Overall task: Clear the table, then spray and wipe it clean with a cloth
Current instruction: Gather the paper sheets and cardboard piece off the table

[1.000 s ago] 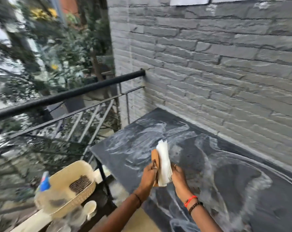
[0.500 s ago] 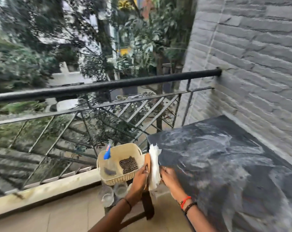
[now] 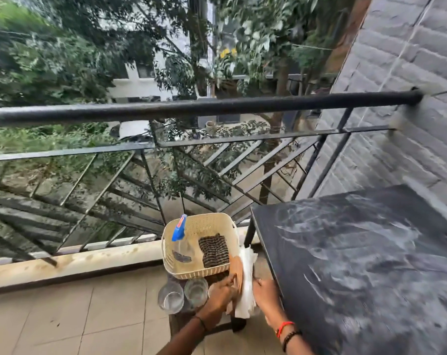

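We've moved the napkin holder (image 3: 236, 272) off the counter (image 3: 358, 252) to beside the basket (image 3: 199, 217); left hand (image 3: 221, 294) and right hand (image 3: 266, 290) both grip it. Counter cleared but streaky; wiping likely unfinished.

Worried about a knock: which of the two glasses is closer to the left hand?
The glass nearer the table, right beside the left hand; the other glass stands beyond it.

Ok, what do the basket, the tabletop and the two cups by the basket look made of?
Basket: probably cream plastic, matte; its walls are a moulded lattice of small holes. Tabletop: dark, matte, stone or stone-look board, streaked with whitish smears; I cannot tell which. Cups: clear glass or clear plastic; the surface beneath shows through them.
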The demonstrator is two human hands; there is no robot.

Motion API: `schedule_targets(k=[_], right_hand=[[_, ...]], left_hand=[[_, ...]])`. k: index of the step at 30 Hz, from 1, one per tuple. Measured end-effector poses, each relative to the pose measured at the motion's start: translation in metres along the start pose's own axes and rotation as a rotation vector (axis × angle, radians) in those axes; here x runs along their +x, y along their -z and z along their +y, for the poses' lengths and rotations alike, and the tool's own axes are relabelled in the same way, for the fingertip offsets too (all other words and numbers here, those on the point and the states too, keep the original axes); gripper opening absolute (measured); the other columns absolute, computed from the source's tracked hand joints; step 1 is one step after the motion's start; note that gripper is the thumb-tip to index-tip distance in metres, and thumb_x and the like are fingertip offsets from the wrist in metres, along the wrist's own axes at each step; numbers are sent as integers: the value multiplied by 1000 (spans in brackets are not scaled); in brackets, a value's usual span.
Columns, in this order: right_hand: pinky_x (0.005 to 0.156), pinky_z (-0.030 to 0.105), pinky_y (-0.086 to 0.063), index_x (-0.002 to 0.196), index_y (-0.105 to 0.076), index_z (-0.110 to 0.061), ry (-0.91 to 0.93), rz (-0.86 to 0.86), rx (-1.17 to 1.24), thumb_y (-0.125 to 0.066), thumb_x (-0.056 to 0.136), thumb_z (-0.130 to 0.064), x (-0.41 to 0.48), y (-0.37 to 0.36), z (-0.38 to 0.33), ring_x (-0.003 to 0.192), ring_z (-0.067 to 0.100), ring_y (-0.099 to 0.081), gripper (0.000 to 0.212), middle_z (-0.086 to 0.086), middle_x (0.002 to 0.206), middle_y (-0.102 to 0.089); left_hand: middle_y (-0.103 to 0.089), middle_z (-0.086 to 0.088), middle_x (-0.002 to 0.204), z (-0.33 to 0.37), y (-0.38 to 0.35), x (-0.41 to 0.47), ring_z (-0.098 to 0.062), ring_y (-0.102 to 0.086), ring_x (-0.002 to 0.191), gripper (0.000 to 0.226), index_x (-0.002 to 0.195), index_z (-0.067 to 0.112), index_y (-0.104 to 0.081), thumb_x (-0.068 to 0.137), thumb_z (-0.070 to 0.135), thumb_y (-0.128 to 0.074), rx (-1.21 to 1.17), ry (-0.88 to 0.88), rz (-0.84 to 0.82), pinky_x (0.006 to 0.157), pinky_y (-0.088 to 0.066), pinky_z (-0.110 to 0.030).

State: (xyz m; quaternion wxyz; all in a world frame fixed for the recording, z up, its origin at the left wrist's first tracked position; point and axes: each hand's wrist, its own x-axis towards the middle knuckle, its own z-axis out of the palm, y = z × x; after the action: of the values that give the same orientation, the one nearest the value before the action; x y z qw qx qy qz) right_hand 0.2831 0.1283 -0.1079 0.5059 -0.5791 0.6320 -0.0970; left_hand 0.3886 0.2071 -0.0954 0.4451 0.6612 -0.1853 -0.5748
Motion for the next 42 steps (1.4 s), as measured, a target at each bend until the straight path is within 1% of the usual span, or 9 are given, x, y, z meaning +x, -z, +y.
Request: schedule_targets(k=[4,9,12,13,20,26,34,39,42], right_hand=[[60,27,-31,66,-63,-3,-78,31,-78,-52,93,-17,31,-14,20,65,17,-47,33,8,65,-52],[59,28,-28,46,-46,-10,-144,92,-92,-51,94,-14,63,-33,45,64,18,-44,49,4,50,-48],[60,27,-30,50,-51,-5,-197,112,-89,-50,94,-13,83,-44,54,66,18,-43,45,10,56,-39],[61,27,-30,59,-59,2,-210,115,-75,-50,94,-13,89,-47,58,68,19,-45,39,12,73,-67],[74,36,-48,88,-68,12,-263,115,-70,-48,95,-19,124,-73,79,95,39,-64,37,28,100,-69],[74,33,-47,93,-68,11,-253,119,-60,-46,95,-16,132,-85,88,95,39,-64,35,27,103,-69],[66,24,-36,85,-68,6,-225,74,-72,-46,93,-14,136,-95,83,90,34,-64,30,26,101,-69],[63,27,-35,56,-50,-16,-166,34,-97,-49,94,-22,139,-97,83,72,22,-52,39,16,78,-65],[62,26,-36,71,-64,-11,-162,3,-86,-51,93,-24,140,-97,84,74,22,-56,29,15,86,-71]], left_hand=[[-57,-16,91,-12,-5,39,-21,-51,74,53,122,-4,-58,71,3,-48,29,82,-23,56,-43,-23],[-59,-24,127,-42,-10,83,-31,-59,110,39,129,-6,-54,92,-8,-42,110,142,-28,100,-46,-43],[-60,-30,122,-60,-11,109,-32,-60,103,33,121,-9,-58,94,-10,-38,125,158,-1,97,-47,-44],[-61,-31,118,-66,-12,116,-31,-59,101,33,119,-12,-58,94,-12,-37,111,166,17,95,-47,-43],[-66,-24,111,-86,-13,154,-29,-62,97,29,107,-10,-64,95,-3,-38,194,176,14,71,-41,-19],[-64,-30,116,-86,-15,167,-41,-61,110,32,113,-12,-62,92,-7,-38,179,211,31,96,-49,-48],[-61,-35,117,-82,-8,173,-45,-59,111,28,110,-19,-58,93,-5,-41,186,237,50,95,-47,-50],[-62,-35,111,-87,-5,178,-45,-60,104,34,110,-18,-58,85,-1,-42,151,245,59,90,-49,-54],[-61,-34,115,-90,-3,180,-46,-58,108,34,112,-16,-58,85,-5,-40,153,245,63,92,-49,-52]])
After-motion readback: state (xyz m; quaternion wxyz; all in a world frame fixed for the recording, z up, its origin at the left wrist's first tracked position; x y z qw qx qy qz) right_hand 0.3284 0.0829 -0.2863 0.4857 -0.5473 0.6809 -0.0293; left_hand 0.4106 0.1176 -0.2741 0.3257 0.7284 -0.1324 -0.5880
